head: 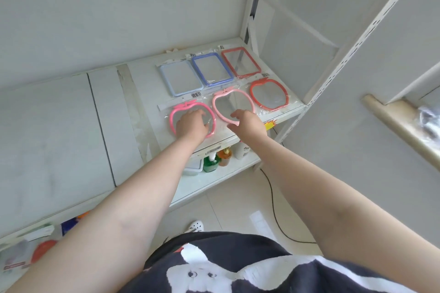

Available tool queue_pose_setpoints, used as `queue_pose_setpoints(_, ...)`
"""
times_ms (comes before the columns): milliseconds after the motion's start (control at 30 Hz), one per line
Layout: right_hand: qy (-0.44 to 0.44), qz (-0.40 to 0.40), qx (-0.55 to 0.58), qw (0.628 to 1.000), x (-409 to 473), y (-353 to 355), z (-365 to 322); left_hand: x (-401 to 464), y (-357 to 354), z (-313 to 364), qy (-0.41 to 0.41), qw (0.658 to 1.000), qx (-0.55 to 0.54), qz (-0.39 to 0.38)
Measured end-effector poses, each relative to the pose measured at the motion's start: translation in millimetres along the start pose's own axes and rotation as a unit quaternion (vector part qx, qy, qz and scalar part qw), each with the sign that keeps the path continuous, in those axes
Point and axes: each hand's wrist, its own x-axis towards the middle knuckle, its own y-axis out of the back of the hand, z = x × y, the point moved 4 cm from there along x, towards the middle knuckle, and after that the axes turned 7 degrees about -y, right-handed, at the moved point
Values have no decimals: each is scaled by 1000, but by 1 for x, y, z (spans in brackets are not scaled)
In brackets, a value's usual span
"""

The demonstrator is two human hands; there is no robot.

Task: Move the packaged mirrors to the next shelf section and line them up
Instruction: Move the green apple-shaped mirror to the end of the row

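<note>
Several packaged mirrors lie flat on the right end of the white shelf [71, 112] in two rows. The back row holds a pale blue rectangle [180, 78], a darker blue rectangle [212, 69] and a red rectangle [240, 62]. In the front row lie a bright pink apple-shaped mirror [173, 116], a light pink one [232, 102] and a red one [269, 94]. My left hand [191, 125] rests on the bright pink mirror, fingers bent over it. My right hand [247, 122] hovers with loose fingers at the near edge of the light pink mirror.
The shelf's left part is bare white board with a tape strip [133, 102]. A lower shelf holds a green bottle [210, 163], an orange bottle [225, 156] and a white container. White shelf uprights [352, 54] stand to the right. A black cable [273, 207] lies on the tiled floor.
</note>
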Motion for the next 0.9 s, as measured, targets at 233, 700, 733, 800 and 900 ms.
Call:
queue_pose_setpoints(233, 42, -18, -3, 999, -73, 10, 12, -88, 9, 14, 2, 999, -45, 30)
queue_pose_setpoints(700, 193, -85, -57, 976, -196, -72, -64, -261, 55, -81, 109, 987, -69, 99)
queue_pose_setpoints(733, 206, -88, -59, 973, -205, -79, -74, -271, 59, -93, 115, 986, -69, 101)
queue_pose_setpoints(800, 226, -94, -63, 968, -225, -92, -95, -292, 67, -116, 127, 984, -72, 104)
queue_pose_setpoints(900, 238, -114, -74, 962, -254, -120, -129, -326, 81, -159, 147, 979, -81, 113)
